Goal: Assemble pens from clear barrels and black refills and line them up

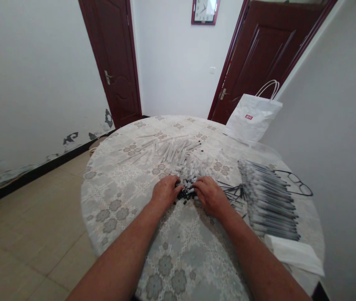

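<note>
My left hand rests at the near edge of a pile of pen parts, its fingers curled and the thumb close to the fingertips. Small black pen caps lie just beside its thumb. Across from it my right hand is closed too, its fingertips at a thin pale and dark piece. What either hand pinches is too small to make out. Short white pen pieces are heaped beyond my hands, with translucent pen barrels farther back. Dark thin refills stick out right of my right hand.
On the right of the round table lies a stack of grey pens, with eyeglasses next to it. A folded white paper sits nearer. Behind them stands a white paper bag.
</note>
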`<state>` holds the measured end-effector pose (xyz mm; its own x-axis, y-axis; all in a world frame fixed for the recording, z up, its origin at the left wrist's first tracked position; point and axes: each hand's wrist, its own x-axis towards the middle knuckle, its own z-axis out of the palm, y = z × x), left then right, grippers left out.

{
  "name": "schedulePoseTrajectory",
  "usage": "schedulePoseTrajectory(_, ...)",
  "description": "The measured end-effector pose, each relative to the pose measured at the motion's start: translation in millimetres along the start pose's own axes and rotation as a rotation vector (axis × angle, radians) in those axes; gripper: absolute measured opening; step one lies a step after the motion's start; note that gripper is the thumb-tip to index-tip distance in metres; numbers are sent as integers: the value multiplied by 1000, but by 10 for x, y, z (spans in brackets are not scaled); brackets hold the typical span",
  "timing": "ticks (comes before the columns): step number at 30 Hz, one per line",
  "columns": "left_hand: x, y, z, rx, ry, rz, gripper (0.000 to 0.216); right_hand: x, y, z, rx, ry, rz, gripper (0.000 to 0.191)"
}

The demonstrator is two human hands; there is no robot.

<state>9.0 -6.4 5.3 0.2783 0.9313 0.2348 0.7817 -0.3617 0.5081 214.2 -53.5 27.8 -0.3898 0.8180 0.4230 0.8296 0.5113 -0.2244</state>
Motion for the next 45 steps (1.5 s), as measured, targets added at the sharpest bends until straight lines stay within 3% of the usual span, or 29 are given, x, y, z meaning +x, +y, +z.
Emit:
schedulePoseTrajectory(6, -20, 23, 18, -22, -6, 38, 22, -8, 71, 50, 107, 115, 64, 20)
schedulePoseTrajectory(11, 39, 32, -71, -63, 43, 20, 14, -24, 124, 79, 111, 95, 70, 17)
schedulePoseTrajectory(16, 236, -53, -233, 29, 109, -100, 18, -24, 68, 48, 132, 63, -23, 14)
schedulePoseTrajectory(24, 678, -207, -245, 272, 279, -137, 39, -12, -69, 41, 207, 217, -48, 14)
schedulePoseTrajectory(32, 1075, -292, 0, 363, 163, -237, 43, -10, -60, 25, 238, 241, -76, 12)
schedulePoseTrajectory(45, 1106, -230, 78, 412, 46, -224, 45, -20, -60, 46, 235, 220, -73, 13)
